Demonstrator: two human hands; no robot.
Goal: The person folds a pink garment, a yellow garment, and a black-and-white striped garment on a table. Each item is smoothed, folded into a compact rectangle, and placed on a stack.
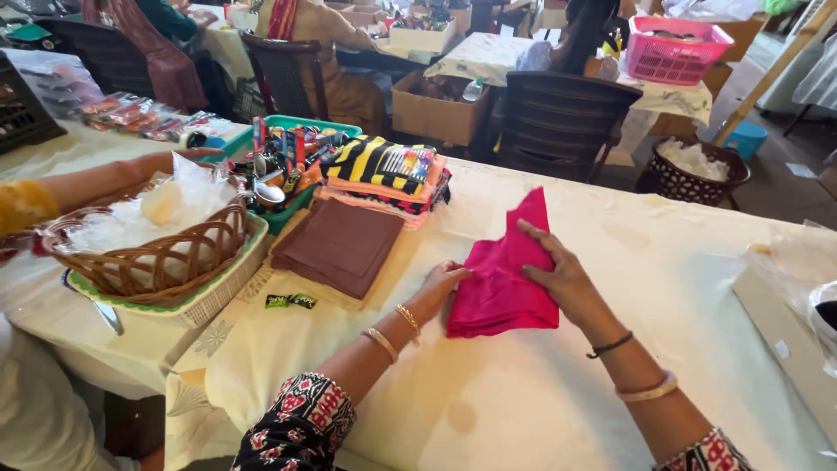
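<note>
A bright pink cloth (503, 283) lies partly folded on the cream-covered tabletop (523, 392), straight ahead of the person and between the two hands. Its lower part is a squared, doubled block; from there a loose corner rises to a point aimed away from the person and a little to the right. The long axis therefore runs from the near edge toward the far side of the tabletop, tilted slightly rightward at the top.

The left hand (440, 283) sits at the cloth's left edge, fingers curled and closed on the fabric, pinching that border. The right hand (558, 275) lies flat on top of the cloth's right half, fingers spread and stretched toward the raised corner, pressing rather than gripping. Both hands touch the cloth; the right one is nearer the pointed corner, the left nearer the folded block's side, so the cloth lies inward from each hand.

Just left of the cloth, a stack of brown folded cloths (340, 246) rests on the tabletop, and beyond it a pile of striped and patterned fabrics (386, 173). Farther left stands a wicker basket (166, 253) holding clear plastic bags, set in a shallow white tray, with a green tray (301, 126) of small tools behind. Another person's arm (96, 179) reaches over the basket from the left. A pink plastic basket (676, 48) sits on a far table, and dark chairs stand between.
</note>
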